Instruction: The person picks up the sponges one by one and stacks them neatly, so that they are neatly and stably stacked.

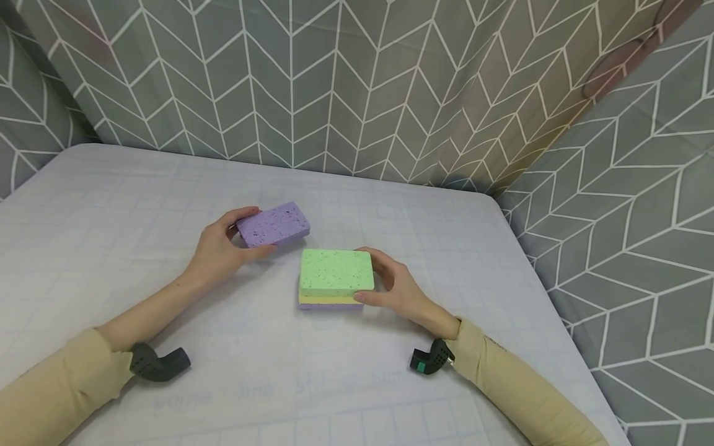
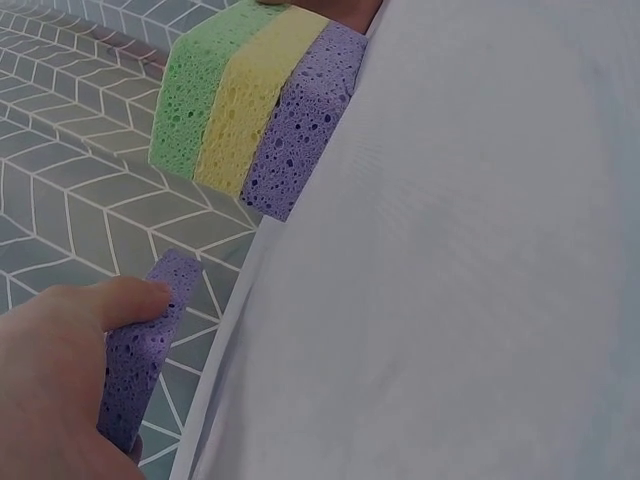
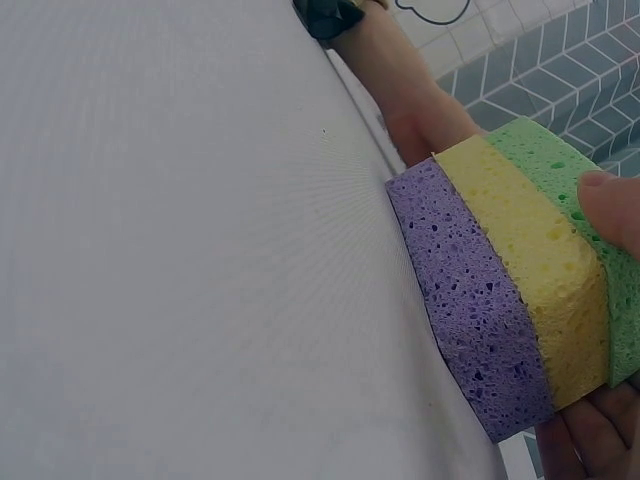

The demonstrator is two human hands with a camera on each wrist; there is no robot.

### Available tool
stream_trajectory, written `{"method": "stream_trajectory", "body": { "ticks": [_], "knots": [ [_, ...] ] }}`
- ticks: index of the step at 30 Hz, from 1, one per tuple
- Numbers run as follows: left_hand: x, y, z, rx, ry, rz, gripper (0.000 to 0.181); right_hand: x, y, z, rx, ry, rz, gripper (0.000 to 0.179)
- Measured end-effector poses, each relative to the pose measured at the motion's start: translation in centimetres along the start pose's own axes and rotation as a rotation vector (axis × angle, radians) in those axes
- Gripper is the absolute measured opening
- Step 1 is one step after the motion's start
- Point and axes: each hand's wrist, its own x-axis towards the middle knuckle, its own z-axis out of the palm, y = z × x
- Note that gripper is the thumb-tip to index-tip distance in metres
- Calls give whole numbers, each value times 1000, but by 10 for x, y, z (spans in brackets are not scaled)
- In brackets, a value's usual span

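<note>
My left hand grips a purple sponge by its left end, thumb on the near side and fingers on the far side. In the head view this sponge is tilted. Nearer to me and to the right is a stack of sponges: green on top, yellow in the middle, another purple sponge at the bottom on the table. My right hand holds the green sponge at its right end between thumb and fingers. The left wrist view shows the three layers lying flush against each other.
A white cloth with faint grid lines covers the table. Behind it and to the right hang grey curtains with a white chevron pattern. A dark wrist camera sits at the left cuff, another dark camera at the right.
</note>
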Motion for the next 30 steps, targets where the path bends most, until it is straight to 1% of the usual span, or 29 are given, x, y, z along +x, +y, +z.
{"method": "stream_trajectory", "body": {
  "ticks": [8,18,24,30],
  "knots": [
    [-1,5,0,-18,-20,-39,78,0,1,0,4,-1,-8,73],
    [-2,10,1,-26,-34,-65,78,0,1,0,8,-2,-18,72],
    [-2,14,1,-34,-65,-45,77,-1,-1,0,10,3,-11,73],
    [-4,20,2,-61,-105,-16,76,-1,-1,0,7,1,-12,73]
  ]
}}
